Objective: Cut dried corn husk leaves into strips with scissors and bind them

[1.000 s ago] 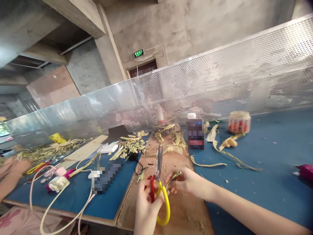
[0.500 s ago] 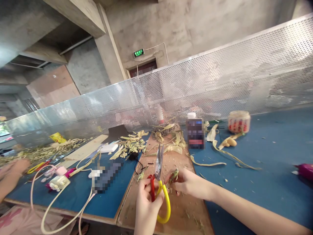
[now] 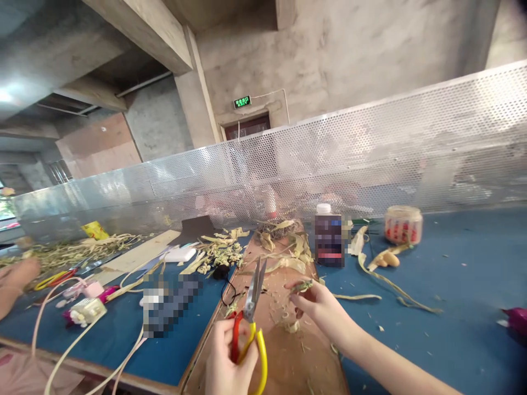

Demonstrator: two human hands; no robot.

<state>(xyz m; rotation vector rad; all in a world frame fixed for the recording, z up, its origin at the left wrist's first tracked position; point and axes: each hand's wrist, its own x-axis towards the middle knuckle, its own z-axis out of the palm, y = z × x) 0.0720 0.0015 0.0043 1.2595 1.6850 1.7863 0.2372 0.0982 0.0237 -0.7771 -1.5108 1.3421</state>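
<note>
Left hand: I have the left hand [image 3: 230, 356] closed round the handles of the scissors [image 3: 250, 307], thumb and fingers at the red and yellow loops.
Scissors: upright in my view, tips pointing away from the wearer, blades slightly parted; they sit above the brown board [image 3: 317, 356].
Right hand: I see the right hand [image 3: 321, 307] to the right of the blades, apart from them, thumb and fingers pinched.
Plant piece: a small greenish dried bit [image 3: 303, 286], clamped between right thumb and fingers, showing along the top of the index finger; its lower part is hidden from me.
Board litter: small scraps and shavings below the hands; a heap of dry leaves and stalks [image 3: 290, 258] at the far end.
Blue table, right: clear jar with red lettering [image 3: 403, 226], near the perforated metal screen [image 3: 349, 159]; long pale strip [image 3: 381, 280] curling in front. White cap [image 3: 323, 208] over a pixelated dark shape.
Blue table, left: pale dried flower pile [image 3: 224, 252], white box [image 3: 180, 255], looping pale cord [image 3: 68, 354], another pair of scissors [image 3: 55, 280].
Far left: another person's hand [image 3: 18, 277] beside loose stalks [image 3: 78, 249]; I cannot tell what it holds.
</note>
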